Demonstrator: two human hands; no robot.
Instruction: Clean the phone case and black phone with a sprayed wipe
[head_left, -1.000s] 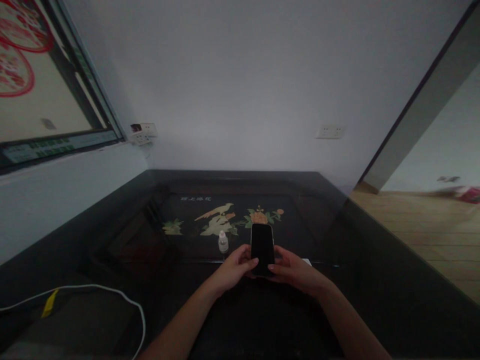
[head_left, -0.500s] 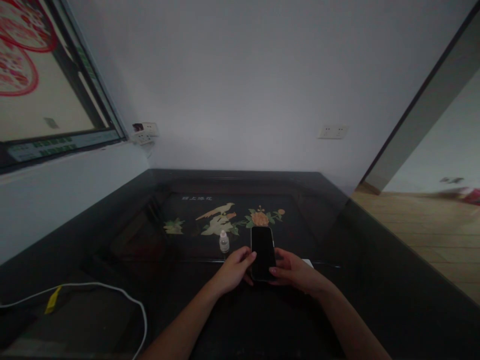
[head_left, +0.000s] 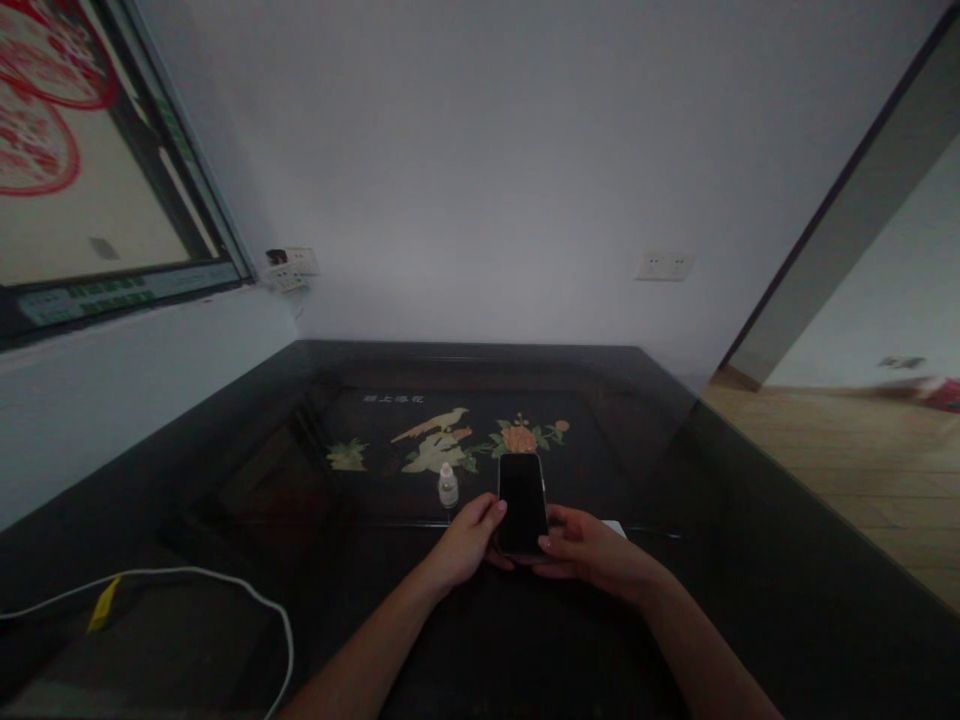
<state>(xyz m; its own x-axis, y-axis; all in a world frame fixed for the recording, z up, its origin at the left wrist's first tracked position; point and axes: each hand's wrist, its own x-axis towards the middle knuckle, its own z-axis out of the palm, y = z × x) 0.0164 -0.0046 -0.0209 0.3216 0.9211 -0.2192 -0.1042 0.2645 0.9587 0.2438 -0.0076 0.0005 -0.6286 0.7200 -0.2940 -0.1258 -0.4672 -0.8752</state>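
A black smartphone with a dark screen is held upright between both hands, just above the table. My left hand grips its left edge, thumb on the front and fingers curled behind. Along the lower right edge, my right hand holds the phone with its thumb at the screen's side. The fingers behind the phone are partly hidden. A small clear bottle with a white cap stands on the table just beyond my left hand. Part of a white flat object shows behind my right hand.
The dark glossy table bears an inlaid bird-and-flower picture. A white cable with a yellow tag curves across its left side. Wall sockets and a window lie beyond the table.
The phone has shifted very slightly to the left in the hands, and its angle has changed a little. Both hands keep their hold on it.
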